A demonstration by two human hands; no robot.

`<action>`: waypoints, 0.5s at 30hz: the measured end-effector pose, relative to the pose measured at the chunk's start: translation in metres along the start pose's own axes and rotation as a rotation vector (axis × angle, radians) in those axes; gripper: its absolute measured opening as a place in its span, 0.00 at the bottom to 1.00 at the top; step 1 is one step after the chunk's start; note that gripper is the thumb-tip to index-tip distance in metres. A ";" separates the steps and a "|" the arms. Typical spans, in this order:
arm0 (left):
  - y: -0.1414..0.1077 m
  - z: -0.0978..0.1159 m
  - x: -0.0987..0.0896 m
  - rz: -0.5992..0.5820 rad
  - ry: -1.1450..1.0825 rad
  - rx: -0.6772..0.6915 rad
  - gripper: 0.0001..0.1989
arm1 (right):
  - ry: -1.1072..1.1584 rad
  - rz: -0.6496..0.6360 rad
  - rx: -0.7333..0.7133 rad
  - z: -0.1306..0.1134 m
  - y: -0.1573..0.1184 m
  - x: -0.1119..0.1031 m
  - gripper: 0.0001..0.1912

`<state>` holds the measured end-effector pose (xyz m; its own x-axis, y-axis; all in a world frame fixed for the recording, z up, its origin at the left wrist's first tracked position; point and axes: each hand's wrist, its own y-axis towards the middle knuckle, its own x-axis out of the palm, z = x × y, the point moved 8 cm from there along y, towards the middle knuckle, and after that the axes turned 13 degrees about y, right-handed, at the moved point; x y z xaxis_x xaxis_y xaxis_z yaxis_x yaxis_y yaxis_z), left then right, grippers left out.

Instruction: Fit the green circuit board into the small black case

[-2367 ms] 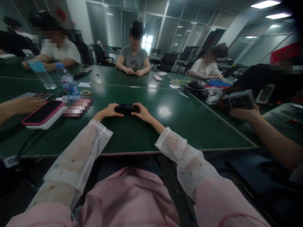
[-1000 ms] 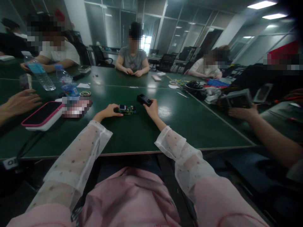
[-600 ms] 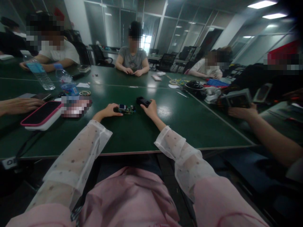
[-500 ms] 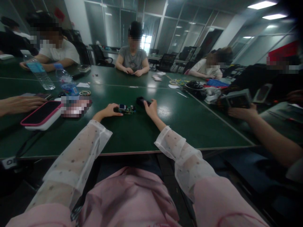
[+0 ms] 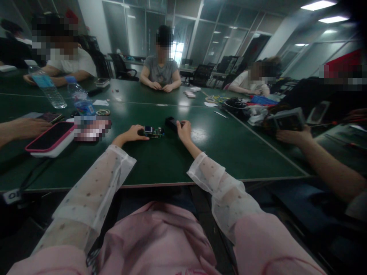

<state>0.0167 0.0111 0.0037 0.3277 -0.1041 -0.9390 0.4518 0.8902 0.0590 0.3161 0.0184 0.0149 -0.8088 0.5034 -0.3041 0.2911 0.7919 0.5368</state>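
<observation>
My left hand [image 5: 133,134] grips the left edge of a green circuit board [image 5: 156,133], thumb in front and fingers behind. A small square screen sits on the board's left part, and several tiny components stand toward its right end. Just right of the board, my right hand [image 5: 185,131] has its fingers closed on the near right end of a black oblong case [image 5: 171,123]. The case lies at a slant on the green table. Part of it is hidden under my fingers, and a gap separates it from the board.
To the left are a pink-rimmed phone [image 5: 50,136] on a white block, a blurred pink packet [image 5: 92,130], a tape roll [image 5: 103,112] and two water bottles. Co-workers' hands reach in at both sides. Cables [image 5: 218,99] and bags lie at the back right.
My right hand has shifted slightly right along the black case, and its fingers sit differently on it. The co-worker's hand at far left has moved a little. My left hand and the board stay put.
</observation>
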 end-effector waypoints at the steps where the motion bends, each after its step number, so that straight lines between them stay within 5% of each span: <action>1: 0.000 0.000 0.000 0.004 0.001 0.000 0.36 | -0.010 -0.007 -0.013 -0.001 0.000 0.001 0.21; 15: -0.004 0.007 -0.004 -0.034 -0.003 -0.001 0.36 | -0.086 -0.114 0.019 -0.007 -0.004 0.002 0.29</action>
<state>0.0198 0.0042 0.0092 0.3149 -0.1361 -0.9393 0.4616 0.8867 0.0263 0.3093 0.0136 0.0174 -0.7903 0.4372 -0.4293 0.2101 0.8515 0.4805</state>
